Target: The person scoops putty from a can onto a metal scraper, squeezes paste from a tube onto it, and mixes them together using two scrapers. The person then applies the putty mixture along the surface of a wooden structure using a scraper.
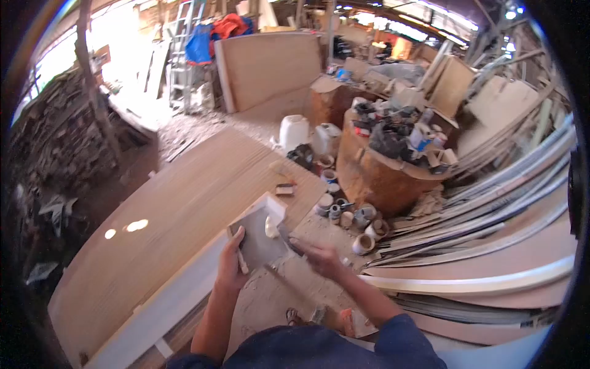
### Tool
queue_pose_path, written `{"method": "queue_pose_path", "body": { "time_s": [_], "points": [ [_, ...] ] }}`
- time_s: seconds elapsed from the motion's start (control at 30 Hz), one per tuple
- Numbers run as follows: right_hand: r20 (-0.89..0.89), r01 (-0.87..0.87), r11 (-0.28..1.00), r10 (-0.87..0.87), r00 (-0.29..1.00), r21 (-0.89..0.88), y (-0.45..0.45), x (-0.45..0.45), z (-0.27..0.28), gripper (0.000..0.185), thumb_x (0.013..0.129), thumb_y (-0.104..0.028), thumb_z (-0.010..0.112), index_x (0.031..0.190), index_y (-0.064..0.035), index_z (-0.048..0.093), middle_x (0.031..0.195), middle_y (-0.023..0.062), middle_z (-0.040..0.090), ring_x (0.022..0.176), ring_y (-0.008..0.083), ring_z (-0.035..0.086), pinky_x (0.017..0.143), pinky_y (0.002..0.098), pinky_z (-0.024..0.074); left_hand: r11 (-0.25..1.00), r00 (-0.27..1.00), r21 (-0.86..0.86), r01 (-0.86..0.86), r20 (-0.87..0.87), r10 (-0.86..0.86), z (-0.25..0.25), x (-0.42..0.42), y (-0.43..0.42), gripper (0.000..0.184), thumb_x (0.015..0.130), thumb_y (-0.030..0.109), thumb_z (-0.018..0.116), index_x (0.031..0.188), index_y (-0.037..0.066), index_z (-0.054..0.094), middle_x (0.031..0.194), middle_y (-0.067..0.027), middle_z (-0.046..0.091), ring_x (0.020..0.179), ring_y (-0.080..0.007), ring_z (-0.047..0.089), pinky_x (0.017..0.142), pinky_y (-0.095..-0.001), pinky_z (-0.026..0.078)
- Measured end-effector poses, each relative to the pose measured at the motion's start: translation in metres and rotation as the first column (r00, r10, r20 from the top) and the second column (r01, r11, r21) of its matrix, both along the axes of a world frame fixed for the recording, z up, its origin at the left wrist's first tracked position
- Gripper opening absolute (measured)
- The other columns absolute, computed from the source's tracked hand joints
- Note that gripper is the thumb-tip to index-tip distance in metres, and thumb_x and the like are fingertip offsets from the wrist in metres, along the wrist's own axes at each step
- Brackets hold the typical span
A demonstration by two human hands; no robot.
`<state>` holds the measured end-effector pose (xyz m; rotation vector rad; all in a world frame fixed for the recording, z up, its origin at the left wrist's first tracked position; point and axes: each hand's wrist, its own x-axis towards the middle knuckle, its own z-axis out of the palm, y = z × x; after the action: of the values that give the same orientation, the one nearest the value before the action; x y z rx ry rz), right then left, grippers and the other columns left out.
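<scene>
A flat grey board [260, 238] with a dab of whitish paste [271, 228] on it is held by my left hand [230, 261], the thumb lying on its near left edge. My right hand [321, 258] is closed round the handle of a putty knife [285, 235], whose blade is at the board's right side, close to the paste. Below and left of the board lies a large curved wooden panel [184, 203] with a pale edge. A small dark-and-white block [284, 189] rests on the panel's far right part.
Several paint cans and pots [364, 243] stand on the floor right of the panel, beside a rusty drum [375, 178] heaped with rubbish. White jugs [294, 131] stand beyond. Long curved strips [467, 280] fill the right side. Scrap wood [55, 135] is piled left.
</scene>
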<state>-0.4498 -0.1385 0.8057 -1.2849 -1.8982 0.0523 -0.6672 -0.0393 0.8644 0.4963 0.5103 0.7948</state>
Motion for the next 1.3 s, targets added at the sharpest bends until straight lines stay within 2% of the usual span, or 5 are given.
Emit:
{"method": "queue_pose_path", "body": {
  "time_s": [0.7,0.77,0.87,1.07,1.3],
  "points": [
    [0.341,-0.457,0.885,0.458,0.821,-0.089,0.093,0.055,0.100,0.024,0.077,-0.006,0.060,0.094,-0.0135,0.074,0.106,0.0049,0.071,0.110,0.0264,0.061,0.104,0.0447,0.0404,0.965,0.964,-0.041,-0.259,-0.081,0.255,-0.035,-0.039,0.007,0.030,0.091,0.022,0.062,0.112,0.000,0.059,0.099,-0.0102,0.067,0.085,-0.0204,0.069,0.074,-0.0363,0.059],
    [-0.159,-0.383,0.904,0.356,0.921,-0.190,0.103,0.062,0.061,0.024,0.077,-0.003,0.060,0.097,-0.0097,0.072,0.109,0.0085,0.070,0.109,0.0263,0.061,0.101,0.0433,0.0433,0.895,0.897,-0.069,-0.441,-0.057,0.437,-0.047,-0.072,0.010,0.032,0.090,0.024,0.063,0.112,0.001,0.060,0.100,-0.0102,0.068,0.086,-0.0213,0.069,0.077,-0.0374,0.059],
    [-0.917,-0.423,0.868,-0.085,0.389,-0.260,0.110,0.085,-0.062,0.027,0.080,0.002,0.059,0.105,-0.0046,0.067,0.109,0.0115,0.068,0.108,0.0253,0.061,0.095,0.0404,0.0479,0.770,0.762,-0.013,-0.638,-0.159,0.628,-0.074,-0.132,0.011,0.035,0.089,0.025,0.062,0.115,0.001,0.060,0.102,-0.0120,0.068,0.089,-0.0241,0.069,0.082,-0.0397,0.058],
    [-0.780,-0.621,0.770,-0.476,-0.406,-0.148,0.087,-0.031,-0.122,0.041,0.092,-0.007,0.052,0.133,-0.0043,0.047,0.128,0.0145,0.058,0.112,0.0296,0.059,0.094,0.0472,0.0499,0.830,0.847,-0.219,-0.514,-0.282,0.450,-0.132,-0.202,-0.018,0.039,0.088,0.025,0.063,0.118,0.001,0.058,0.106,-0.0114,0.067,0.090,-0.0255,0.068,0.083,-0.0402,0.057],
    [-0.745,-0.328,0.774,-0.260,0.614,-0.541,0.120,-0.157,-0.118,0.038,0.096,-0.002,0.047,0.134,-0.0050,0.052,0.128,0.0139,0.058,0.115,0.0273,0.058,0.097,0.0398,0.0478,0.798,0.886,-0.457,-0.393,-0.422,0.195,-0.176,-0.266,-0.035,0.039,0.088,0.027,0.064,0.117,0.001,0.058,0.103,-0.0095,0.067,0.090,-0.0236,0.067,0.080,-0.0380,0.057]
  ]
}}
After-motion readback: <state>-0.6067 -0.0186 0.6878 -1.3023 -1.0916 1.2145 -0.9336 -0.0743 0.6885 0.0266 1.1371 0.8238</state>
